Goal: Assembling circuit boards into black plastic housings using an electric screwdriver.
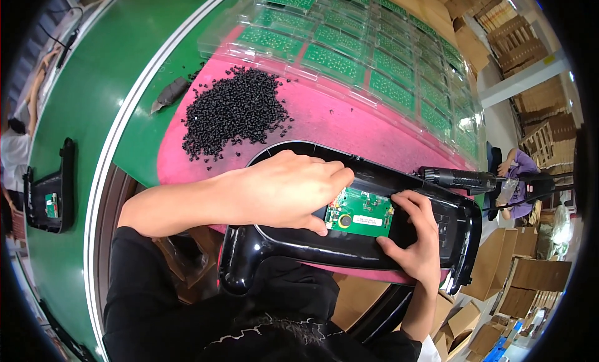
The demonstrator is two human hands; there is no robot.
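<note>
Keep the green circuit board (363, 213) level and square inside the black plastic shell (349, 255), handling by the edges alone, pressing evenly at both ends without bending, and leaving the small mounted parts untouched. Lies between the two hands, component side up: gripped around the left end by the bent fingers and thumb of the left hand (296, 188), and at the right-hand corners by the fingers and thumb of the right hand (417, 240), with the middle left exposed.
</note>
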